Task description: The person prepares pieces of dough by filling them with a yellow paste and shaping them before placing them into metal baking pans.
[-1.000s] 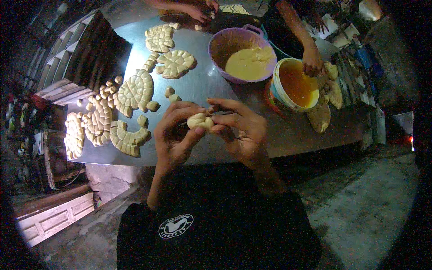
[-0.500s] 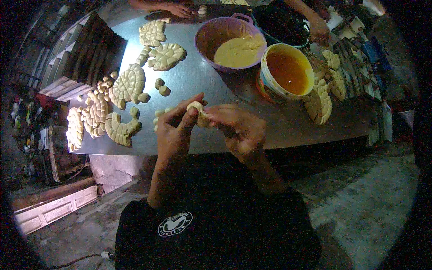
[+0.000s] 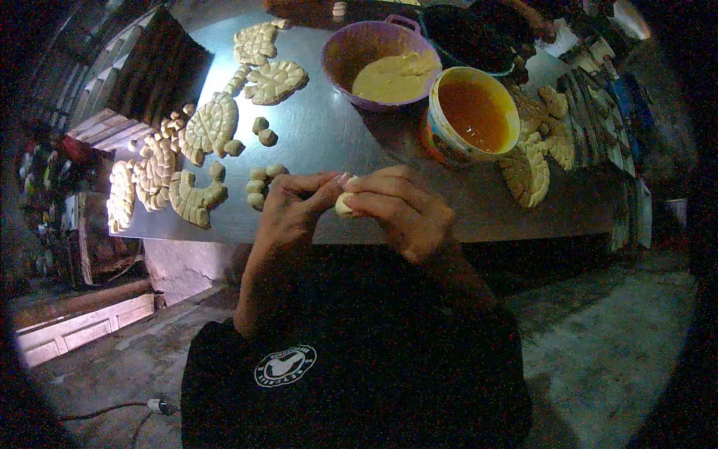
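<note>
My left hand and my right hand meet just above the steel table's near edge, both closed on a small pale piece of dough, which their fingertips partly hide. Small dough balls lie in a cluster just behind my left hand, with a pair farther back. To the left, several dough shapes made of segments lie on the steel table. Behind my right hand stand a bucket of orange liquid and a purple basin of yellow batter.
A dark tub sits behind the basin, near another person's hand. More dough shapes lie right of the bucket. Stacked trays stand at the left, more racks at the right. A cable runs along the floor.
The dough piece between my fingers has turned and is now more hidden. My right hand's fingers have closed further. The view has shifted, revealing the ball cluster behind my left hand.
</note>
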Demonstrator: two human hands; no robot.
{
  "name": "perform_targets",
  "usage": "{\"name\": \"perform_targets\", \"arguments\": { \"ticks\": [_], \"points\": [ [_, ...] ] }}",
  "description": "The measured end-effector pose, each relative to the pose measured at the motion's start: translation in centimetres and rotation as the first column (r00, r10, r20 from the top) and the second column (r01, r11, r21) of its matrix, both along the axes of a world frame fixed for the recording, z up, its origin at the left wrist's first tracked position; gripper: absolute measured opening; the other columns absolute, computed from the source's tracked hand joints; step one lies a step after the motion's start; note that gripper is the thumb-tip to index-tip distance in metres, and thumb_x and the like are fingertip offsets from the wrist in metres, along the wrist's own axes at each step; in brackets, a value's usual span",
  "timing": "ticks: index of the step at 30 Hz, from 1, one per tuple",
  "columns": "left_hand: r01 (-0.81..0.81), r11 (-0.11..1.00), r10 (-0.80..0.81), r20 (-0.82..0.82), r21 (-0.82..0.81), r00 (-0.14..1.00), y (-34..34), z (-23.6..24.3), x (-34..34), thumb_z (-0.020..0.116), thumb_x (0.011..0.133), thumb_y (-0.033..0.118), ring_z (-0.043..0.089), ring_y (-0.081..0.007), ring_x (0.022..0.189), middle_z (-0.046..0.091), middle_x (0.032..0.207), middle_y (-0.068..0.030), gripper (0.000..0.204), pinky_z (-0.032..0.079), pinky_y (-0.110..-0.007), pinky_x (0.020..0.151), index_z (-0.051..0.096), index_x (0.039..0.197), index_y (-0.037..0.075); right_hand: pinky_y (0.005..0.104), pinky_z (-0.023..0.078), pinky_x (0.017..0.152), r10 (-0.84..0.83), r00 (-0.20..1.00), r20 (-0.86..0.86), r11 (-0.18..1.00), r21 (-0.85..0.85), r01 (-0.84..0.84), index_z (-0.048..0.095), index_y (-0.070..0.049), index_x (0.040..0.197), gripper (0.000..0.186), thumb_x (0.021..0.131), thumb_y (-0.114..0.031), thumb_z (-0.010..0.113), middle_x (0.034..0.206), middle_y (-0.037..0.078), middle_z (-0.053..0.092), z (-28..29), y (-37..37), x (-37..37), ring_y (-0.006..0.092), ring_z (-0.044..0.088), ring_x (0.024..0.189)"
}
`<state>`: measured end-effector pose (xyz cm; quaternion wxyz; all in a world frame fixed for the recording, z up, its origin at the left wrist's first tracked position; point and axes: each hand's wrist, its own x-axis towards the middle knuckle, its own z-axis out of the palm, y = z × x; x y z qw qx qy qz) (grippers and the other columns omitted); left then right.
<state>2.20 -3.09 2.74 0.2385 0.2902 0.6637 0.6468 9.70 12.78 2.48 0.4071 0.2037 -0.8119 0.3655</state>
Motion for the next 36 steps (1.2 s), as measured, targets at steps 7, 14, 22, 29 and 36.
{"name": "perform_targets", "arguments": {
  "ticks": [7,14,22,29,36],
  "points": [
    [-0.04,0.977,0.053,0.059,-0.21,0.997,-1.0,1.6,-0.8,0.064,0.089,0.017,0.063,-0.0117,0.087,0.07,0.096,-0.0102,0.026,0.049,-0.027,0.079,0.068,0.104,-0.003,0.0324,0.049,0.072,0.137,0.957,0.255,0.985,-0.136,-0.105,0.064,-0.007,0.093,0.018,0.078,0.0,0.069,0.087,0.009,0.066,0.8,-0.1,-0.5,0.0214,0.064,0.078],
    [0.03,0.999,-0.029,-0.029,0.037,0.999,-3.2,0.9,-2.2,0.067,0.087,0.015,0.063,-0.013,0.091,0.07,0.101,-0.0098,0.026,0.049,-0.027,0.082,0.067,0.107,-0.002,0.03,0.043,0.072,0.05,0.917,0.397,0.998,-0.053,-0.031,0.065,-0.008,0.099,0.032,0.07,-0.007,0.077,0.087,0.007,0.059,4.2,-2.2,-3.0,0.0178,0.055,0.08],
    [-0.102,0.994,0.077,0.392,0.043,0.917,-5.7,-2.7,-5.3,0.063,0.09,0.022,0.061,-0.0125,0.092,0.067,0.106,-0.0089,0.031,0.05,-0.026,0.081,0.065,0.11,-0.002,0.0309,0.041,0.073,0.22,0.86,0.46,0.973,-0.042,-0.226,0.062,-0.01,0.114,0.054,0.066,-0.021,0.082,0.098,0.002,0.068,2.4,-4.1,-6.7,0.0178,0.054,0.079],
    [-0.011,0.997,-0.019,0.385,0.076,0.923,-8.3,-6.5,-7.6,0.06,0.092,0.033,0.06,-0.0133,0.094,0.065,0.107,-0.0069,0.043,0.049,-0.026,0.082,0.06,0.118,-0.001,0.0342,0.041,0.076,-0.051,0.866,0.497,0.977,0.206,-0.06,0.06,-0.013,0.119,0.058,0.067,-0.026,0.081,0.099,0.0,0.067,1.1,-6.5,-9.3,0.0212,0.056,0.08],
    [-0.211,0.966,0.247,0.288,-0.152,0.925,-10.7,-13.7,-6.5,0.064,0.09,0.027,0.061,-0.016,0.095,0.067,0.105,-0.0079,0.03,0.047,-0.027,0.081,0.069,0.1,0.0,0.0399,0.048,0.084,0.212,0.654,0.726,0.915,-0.382,0.127,0.053,-0.009,0.117,0.048,0.076,-0.019,0.077,0.099,0.006,0.063,-10.1,-10.7,-9.0,0.0233,0.061,0.092]
  ]
}}
